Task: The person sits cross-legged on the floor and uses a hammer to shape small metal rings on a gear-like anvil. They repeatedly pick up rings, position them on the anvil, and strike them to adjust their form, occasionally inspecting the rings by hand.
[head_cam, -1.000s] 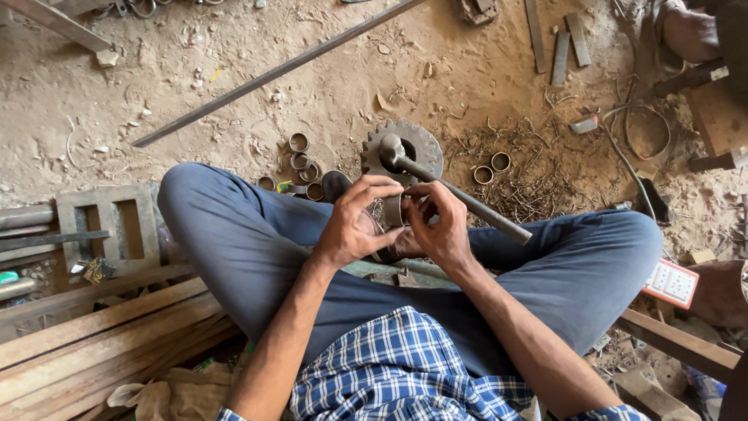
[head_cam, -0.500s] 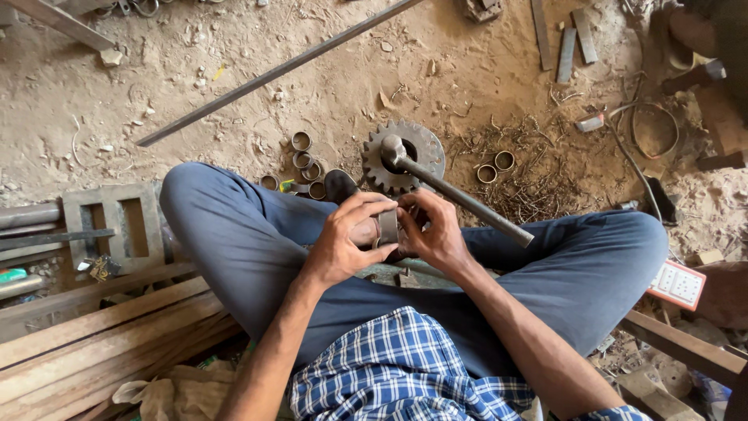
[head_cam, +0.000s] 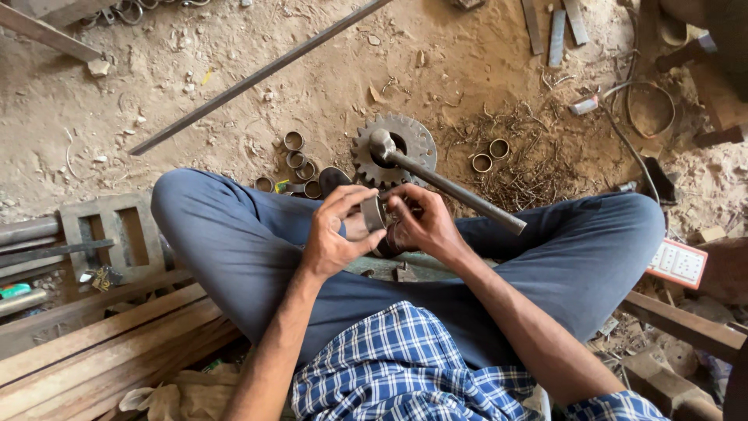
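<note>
Both hands, left hand (head_cam: 336, 238) and right hand (head_cam: 421, 224), grip a short grey metal sleeve (head_cam: 372, 213) over the lap; fitting looks unfinished. Beyond them, a toothed steel gear (head_cam: 413, 143) and loose brass rings (head_cam: 294, 141) wait on the dirt floor.

Dull grey steel on the short ring (head_cam: 373, 212) between the hands, on the toothed gear (head_cam: 417, 140) and on the long hammer-like bar (head_cam: 456, 191) across it. Faded blue on the trousers (head_cam: 234, 242), blue-and-white check on the shirt (head_cam: 405, 366). Sandy brown over the dirt floor (head_cam: 234, 47), pale tan along the wooden planks (head_cam: 93, 351) at the lower left corner, white with red trim on the small box (head_cam: 676, 263) at the right edge.
</note>
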